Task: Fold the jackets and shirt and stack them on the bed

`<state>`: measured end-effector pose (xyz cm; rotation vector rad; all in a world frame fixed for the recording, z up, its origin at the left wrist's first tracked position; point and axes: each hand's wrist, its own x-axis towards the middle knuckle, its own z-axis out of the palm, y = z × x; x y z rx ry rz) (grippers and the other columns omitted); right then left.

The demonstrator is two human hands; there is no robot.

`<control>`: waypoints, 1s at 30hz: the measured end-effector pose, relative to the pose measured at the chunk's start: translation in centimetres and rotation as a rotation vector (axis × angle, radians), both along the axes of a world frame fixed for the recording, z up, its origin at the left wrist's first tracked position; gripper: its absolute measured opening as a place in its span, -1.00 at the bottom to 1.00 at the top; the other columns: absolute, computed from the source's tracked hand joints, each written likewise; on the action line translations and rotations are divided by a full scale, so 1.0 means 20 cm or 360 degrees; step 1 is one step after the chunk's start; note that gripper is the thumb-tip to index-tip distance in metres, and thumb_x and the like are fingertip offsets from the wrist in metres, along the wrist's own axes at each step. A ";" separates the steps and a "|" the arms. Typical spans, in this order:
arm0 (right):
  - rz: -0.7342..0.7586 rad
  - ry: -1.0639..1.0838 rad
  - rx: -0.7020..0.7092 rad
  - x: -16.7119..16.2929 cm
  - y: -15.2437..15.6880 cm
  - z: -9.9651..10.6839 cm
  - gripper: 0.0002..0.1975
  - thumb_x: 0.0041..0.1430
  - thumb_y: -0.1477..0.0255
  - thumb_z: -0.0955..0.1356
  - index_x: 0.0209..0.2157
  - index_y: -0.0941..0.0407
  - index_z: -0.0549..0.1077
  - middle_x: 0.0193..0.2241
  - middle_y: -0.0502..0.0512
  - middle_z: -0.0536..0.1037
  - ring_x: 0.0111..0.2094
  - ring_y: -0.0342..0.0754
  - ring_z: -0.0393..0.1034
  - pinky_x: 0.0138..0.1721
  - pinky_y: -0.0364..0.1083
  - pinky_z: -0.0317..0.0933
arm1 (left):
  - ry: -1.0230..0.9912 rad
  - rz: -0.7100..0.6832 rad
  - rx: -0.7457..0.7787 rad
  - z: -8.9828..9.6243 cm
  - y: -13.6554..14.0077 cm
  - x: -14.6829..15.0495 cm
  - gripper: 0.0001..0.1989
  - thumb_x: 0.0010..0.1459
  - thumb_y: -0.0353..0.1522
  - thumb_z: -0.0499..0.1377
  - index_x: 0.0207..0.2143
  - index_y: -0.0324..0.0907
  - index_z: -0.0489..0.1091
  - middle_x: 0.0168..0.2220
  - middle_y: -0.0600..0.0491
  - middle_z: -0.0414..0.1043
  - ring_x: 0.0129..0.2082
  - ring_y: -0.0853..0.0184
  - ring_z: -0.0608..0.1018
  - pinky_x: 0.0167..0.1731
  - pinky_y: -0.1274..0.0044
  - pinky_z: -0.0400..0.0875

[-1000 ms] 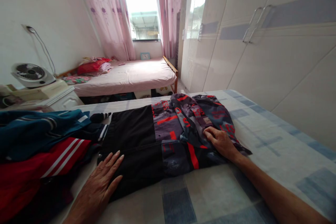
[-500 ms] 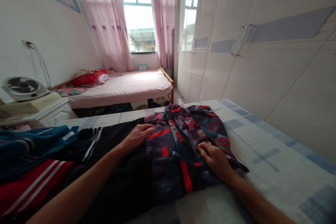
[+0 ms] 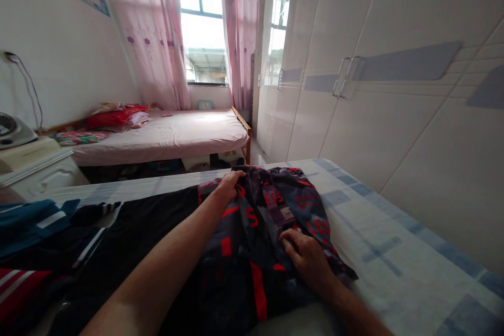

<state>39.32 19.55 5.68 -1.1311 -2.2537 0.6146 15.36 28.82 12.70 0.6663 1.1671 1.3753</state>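
A dark garment with red lettering and a purple-grey print lies partly folded on the near bed, overlapping black cloth on its left. My left hand reaches to the garment's far side, with its fingers closed on a fold there. My right hand pinches the fabric just below a small light label. Most of that hand's fingertips are tucked into the cloth. My left forearm hides part of the black cloth and the garment's left edge.
Teal clothing and red striped clothing lie at the left. The near bed's blue-and-white sheet extends right, beside a white wardrobe. Beyond stands another bed; a fan is at far left.
My left hand has moved forward and slightly right, from the garment's left edge to its far fold. My right hand stays near the label. The view has turned somewhat right.
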 end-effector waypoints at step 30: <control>-0.0075 -0.0358 0.0805 0.11 -0.04 0.12 -0.69 0.12 0.46 0.28 -0.06 0.10 0.38 0.01 0.17 0.40 0.05 0.11 0.25 0.01 0.09 0.12 | 0.1149 -0.0275 -0.0198 -0.09 -1.56 -0.42 -0.71 -0.03 -0.15 0.20 -0.36 -0.18 0.47 -0.36 0.08 0.52 -0.32 0.28 0.52 -0.28 0.53 0.37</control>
